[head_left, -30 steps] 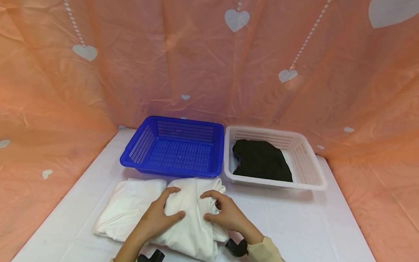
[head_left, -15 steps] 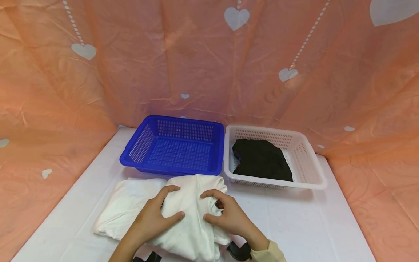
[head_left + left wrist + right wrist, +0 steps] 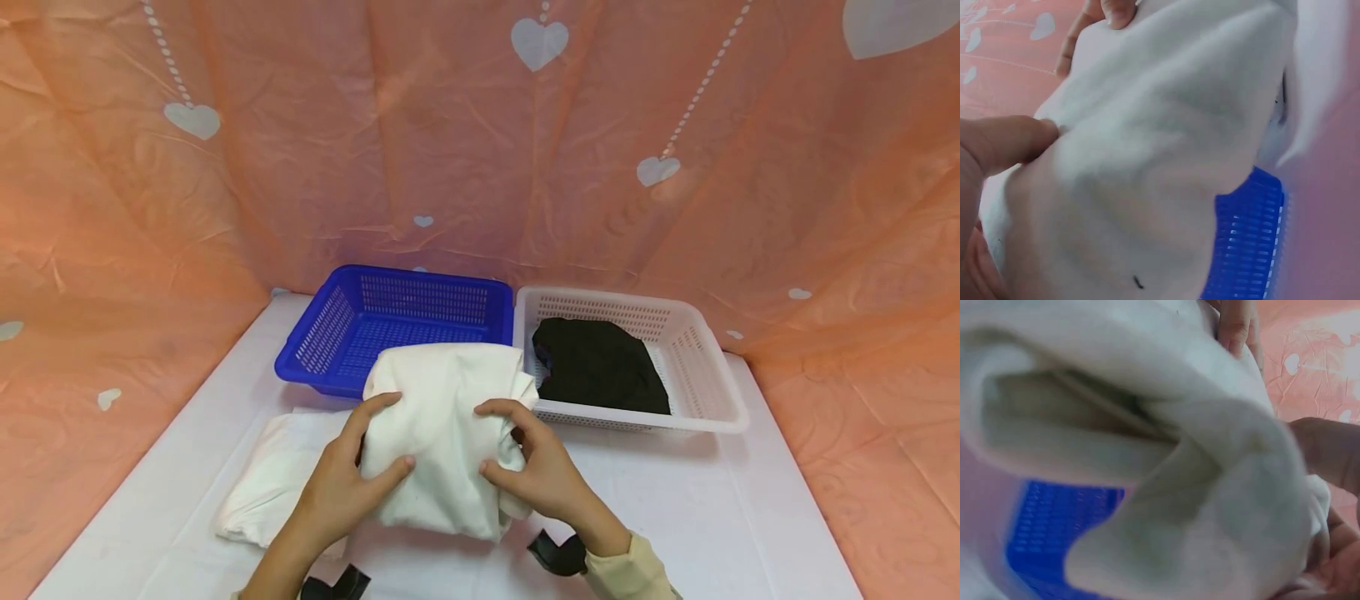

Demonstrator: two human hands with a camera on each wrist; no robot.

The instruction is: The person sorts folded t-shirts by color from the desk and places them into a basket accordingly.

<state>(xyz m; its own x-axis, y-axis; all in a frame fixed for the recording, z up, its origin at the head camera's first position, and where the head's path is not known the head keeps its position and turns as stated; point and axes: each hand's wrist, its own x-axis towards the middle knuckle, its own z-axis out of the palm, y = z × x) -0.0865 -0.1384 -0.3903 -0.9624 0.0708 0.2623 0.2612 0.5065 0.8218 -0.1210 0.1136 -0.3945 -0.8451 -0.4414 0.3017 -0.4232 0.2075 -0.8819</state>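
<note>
Both hands hold a folded white garment lifted off the white table, in front of the blue basket. My left hand grips its left side, thumb on top; my right hand grips its right side. The garment fills the left wrist view with my thumb pressed on it, and the right wrist view too. A second folded white garment lies on the table at the left, below the held one.
The blue basket holds nothing that I can see. Beside it on the right stands a white basket with a black garment inside. An orange curtain with white hearts closes off the back and both sides.
Both hands have lifted the folded white garment off the table and moved it away from me, toward the blue basket. The other white garment has stayed in place.
</note>
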